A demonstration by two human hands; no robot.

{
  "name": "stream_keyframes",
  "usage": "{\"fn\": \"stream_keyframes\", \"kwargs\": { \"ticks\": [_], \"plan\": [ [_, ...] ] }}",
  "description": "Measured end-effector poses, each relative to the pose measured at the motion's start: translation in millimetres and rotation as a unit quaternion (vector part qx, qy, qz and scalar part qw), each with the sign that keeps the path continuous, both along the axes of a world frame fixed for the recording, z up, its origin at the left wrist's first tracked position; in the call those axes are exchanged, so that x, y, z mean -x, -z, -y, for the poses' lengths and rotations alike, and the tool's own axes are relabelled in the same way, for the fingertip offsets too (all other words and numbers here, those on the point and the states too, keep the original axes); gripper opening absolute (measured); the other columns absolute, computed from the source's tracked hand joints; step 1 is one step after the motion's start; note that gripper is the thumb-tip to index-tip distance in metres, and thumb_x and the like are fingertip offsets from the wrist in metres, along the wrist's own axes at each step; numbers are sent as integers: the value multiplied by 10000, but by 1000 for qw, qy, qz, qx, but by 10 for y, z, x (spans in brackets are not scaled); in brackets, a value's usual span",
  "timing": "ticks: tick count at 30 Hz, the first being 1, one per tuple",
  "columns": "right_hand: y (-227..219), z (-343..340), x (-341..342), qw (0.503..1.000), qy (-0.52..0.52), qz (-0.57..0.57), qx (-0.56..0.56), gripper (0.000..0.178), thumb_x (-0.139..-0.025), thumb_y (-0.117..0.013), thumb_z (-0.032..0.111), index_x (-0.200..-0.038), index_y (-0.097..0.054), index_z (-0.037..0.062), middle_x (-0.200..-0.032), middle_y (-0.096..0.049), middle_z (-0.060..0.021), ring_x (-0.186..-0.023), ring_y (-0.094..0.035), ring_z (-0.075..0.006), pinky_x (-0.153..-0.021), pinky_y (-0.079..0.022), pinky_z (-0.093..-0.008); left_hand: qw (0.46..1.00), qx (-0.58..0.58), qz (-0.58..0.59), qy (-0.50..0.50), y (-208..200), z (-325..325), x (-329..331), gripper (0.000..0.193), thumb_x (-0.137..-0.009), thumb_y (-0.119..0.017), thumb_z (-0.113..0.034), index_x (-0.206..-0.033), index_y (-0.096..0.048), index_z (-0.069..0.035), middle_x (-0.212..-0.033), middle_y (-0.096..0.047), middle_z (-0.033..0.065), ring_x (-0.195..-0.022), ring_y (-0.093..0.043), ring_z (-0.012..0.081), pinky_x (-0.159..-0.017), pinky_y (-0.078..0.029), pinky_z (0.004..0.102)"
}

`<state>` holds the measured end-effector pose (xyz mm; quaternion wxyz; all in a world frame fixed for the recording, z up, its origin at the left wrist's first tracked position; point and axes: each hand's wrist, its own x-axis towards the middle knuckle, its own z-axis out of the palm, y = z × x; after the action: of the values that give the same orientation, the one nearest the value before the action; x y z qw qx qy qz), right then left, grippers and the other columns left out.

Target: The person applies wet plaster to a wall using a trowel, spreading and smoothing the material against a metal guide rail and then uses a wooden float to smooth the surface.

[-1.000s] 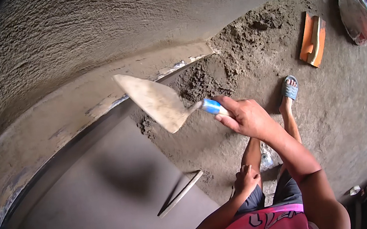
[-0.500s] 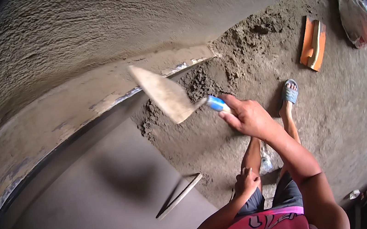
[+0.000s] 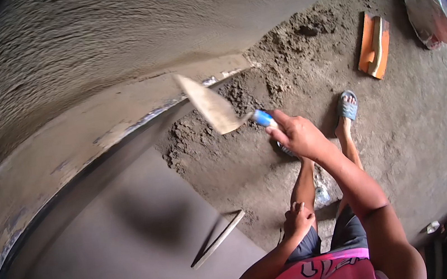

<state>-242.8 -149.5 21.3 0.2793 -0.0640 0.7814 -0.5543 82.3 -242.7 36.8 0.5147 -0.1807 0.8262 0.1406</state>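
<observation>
Head view: the right hand (image 3: 300, 136) has its fingers wrapped around the blue-and-white handle (image 3: 264, 119) of a trowel (image 3: 212, 106), whose blade extends forward and left of them, near crumbly mortar (image 3: 188, 137). The left hand (image 3: 299, 220), fingers curled, is at the left leg (image 3: 304, 188); whether it grips anything, I cannot tell.

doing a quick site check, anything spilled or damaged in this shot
Yes: loose mortar lumps lie on the floor near the wall, some showing just past the trowel, rough against the flatter floor. The strip along the wall's foot looks worn, with pale, flaky patches on its edge.
</observation>
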Motion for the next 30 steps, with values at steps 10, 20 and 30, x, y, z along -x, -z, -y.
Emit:
{"fn": "stream_keyframes", "kwargs": {
  "ticks": [10,20,30],
  "plan": [
    [404,78,178,999,-17,46,7,343,-1024,-614,410,-1173,-568,104,-818,-699,-235,-827,-688,-467,-741,-546,-558,1000,-25,-17,-3,40,63,-184,642,-851,-768,-406,-1398,-586,-124,-1473,-532,156,-1219,-577,436,-990,-523,530],
    [324,63,169,999,-21,-25,20,385,-1019,-622,404,-1256,-574,104,-764,-692,-211,-759,-692,-450,-690,-554,-550,999,-27,-34,-7,30,75,-204,633,-854,-773,-386,-1394,-590,-113,-1459,-539,153,-1209,-581,433,-983,-528,518],
    [773,174,175,1000,-11,11,-8,350,-1026,-612,405,-1202,-552,109,-827,-705,-224,-814,-693,-460,-725,-547,-562,999,-41,-26,-18,-23,104,-91,620,-847,-787,-363,-1369,-601,-87,-1423,-554,176,-1208,-578,433,-995,-511,518]
  ]
}}
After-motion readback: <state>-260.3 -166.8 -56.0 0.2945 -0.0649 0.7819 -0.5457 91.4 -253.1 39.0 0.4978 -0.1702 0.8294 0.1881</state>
